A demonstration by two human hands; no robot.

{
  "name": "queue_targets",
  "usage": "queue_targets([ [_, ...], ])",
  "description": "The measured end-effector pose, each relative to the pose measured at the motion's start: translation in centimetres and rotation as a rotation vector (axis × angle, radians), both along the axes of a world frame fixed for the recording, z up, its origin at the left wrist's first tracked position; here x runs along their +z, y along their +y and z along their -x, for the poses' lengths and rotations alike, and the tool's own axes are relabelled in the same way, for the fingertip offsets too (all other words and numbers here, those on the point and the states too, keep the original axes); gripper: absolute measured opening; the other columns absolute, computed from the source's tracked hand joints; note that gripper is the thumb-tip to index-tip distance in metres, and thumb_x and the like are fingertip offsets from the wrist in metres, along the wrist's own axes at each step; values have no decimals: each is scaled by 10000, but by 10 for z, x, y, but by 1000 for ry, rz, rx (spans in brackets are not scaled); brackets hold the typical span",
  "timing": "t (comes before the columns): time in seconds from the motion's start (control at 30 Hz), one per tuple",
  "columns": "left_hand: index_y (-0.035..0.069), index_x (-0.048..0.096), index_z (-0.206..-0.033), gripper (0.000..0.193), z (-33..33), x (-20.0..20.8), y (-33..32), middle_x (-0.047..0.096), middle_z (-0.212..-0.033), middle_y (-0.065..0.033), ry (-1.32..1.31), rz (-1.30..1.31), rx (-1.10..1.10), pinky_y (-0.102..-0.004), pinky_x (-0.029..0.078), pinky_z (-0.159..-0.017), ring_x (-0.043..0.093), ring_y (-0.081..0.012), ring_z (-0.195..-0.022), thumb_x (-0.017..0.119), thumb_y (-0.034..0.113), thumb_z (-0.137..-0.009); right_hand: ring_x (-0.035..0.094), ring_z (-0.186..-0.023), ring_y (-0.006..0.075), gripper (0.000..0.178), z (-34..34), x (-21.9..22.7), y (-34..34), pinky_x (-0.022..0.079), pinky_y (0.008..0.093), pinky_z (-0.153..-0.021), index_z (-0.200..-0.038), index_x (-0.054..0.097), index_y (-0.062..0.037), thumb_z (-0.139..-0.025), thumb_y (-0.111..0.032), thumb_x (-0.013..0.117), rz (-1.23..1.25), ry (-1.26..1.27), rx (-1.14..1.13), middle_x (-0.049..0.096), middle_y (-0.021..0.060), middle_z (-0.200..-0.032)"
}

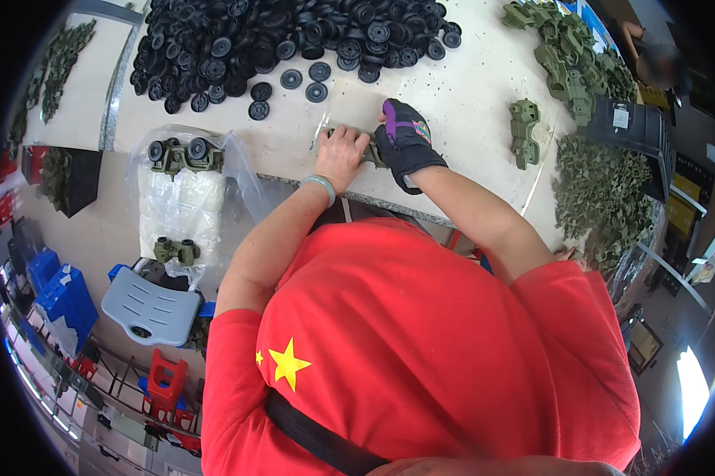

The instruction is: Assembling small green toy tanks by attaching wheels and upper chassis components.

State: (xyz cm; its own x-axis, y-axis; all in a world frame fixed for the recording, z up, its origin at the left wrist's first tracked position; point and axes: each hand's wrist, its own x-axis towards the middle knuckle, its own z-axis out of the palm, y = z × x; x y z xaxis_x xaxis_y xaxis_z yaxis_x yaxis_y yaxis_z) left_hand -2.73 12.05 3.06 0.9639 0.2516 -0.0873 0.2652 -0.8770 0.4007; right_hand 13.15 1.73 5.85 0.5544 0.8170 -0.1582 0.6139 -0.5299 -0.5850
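Observation:
My bare left hand has its fingers wrapped over an olive-green toy vehicle body, close to the table's front edge. From the other side my right hand, in a black and purple glove, grips the same piece with curled fingers. Most of the piece is hidden under both hands. Beyond them lies a big heap of black toy wheels, with several loose wheels on its near side. To the right of my gloved hand, another green vehicle body lies alone on the pale table.
More green bodies are piled at the far right, by a black bin and a mound of small green parts. At left, a wheeled green body rests on a plastic-wrapped white stack, near a grey stool.

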Motion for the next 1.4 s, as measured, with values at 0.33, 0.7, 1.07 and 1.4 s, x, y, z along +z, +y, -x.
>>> queue_targets([
  [0.33,144,654,-1212,523,0,-6,-4,670,-1132,-64,10,-21,-21,-523,445,-1027,611,-255,-1181,866,304,-762,699,-981,409,347,-32,10,24,555,521,-882,-990,684,-63,-816,-355,752,-16,-164,746,725,214,-986],
  [0.7,139,663,-1208,544,2,-15,-3,680,-1147,-47,-22,-59,-8,-504,440,-1023,618,-248,-1172,873,344,-749,668,-954,404,284,-23,2,30,535,494,-842,-1001,656,-64,-794,-242,734,91,-205,632,695,177,-971],
  [1.07,171,669,-1204,543,0,-5,-5,680,-1118,-61,-12,-23,9,-498,476,-975,627,-268,-1149,887,307,-726,654,-1014,227,389,-39,-36,-3,526,375,-914,-1228,640,-38,-1013,-361,670,73,810,-193,688,101,-1068],
  [1.4,193,667,-1213,555,-2,-8,-8,684,-1128,-64,42,-68,24,-504,478,-978,628,-274,-1154,894,312,-721,655,-1154,403,516,-34,45,-50,526,489,-1006,-1310,666,-89,-852,-275,816,31,4,536,691,186,-1189],
])
